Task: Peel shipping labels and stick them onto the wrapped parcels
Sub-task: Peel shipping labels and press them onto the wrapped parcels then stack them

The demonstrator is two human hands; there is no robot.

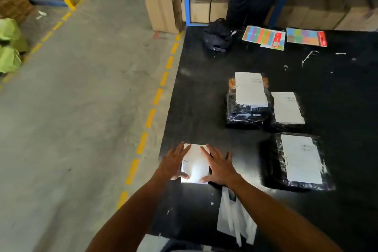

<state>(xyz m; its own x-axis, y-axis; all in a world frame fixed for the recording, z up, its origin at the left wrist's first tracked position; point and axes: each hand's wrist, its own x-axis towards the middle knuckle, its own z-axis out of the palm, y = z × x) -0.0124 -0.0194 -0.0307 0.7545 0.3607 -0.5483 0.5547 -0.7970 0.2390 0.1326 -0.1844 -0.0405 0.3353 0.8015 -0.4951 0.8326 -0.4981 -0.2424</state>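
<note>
Label (pixel 195 164) at near left edge of worktop (pixel 204 108), left hand (pixel 173 164) and right hand (pixel 219 166) flat on it, fingers spread, gripping nothing, three labelled parcels (pixel 272 161) to the right, two coloured sheets (pixel 263 37) far, white strips (pixel 235 225) near.

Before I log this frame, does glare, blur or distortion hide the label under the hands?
Head view: glare whitens the label between left hand and right hand, washing out its print. Head view: the far parcel is soft, barcode unreadable. Head view: dashed floor line bows slightly.
</note>
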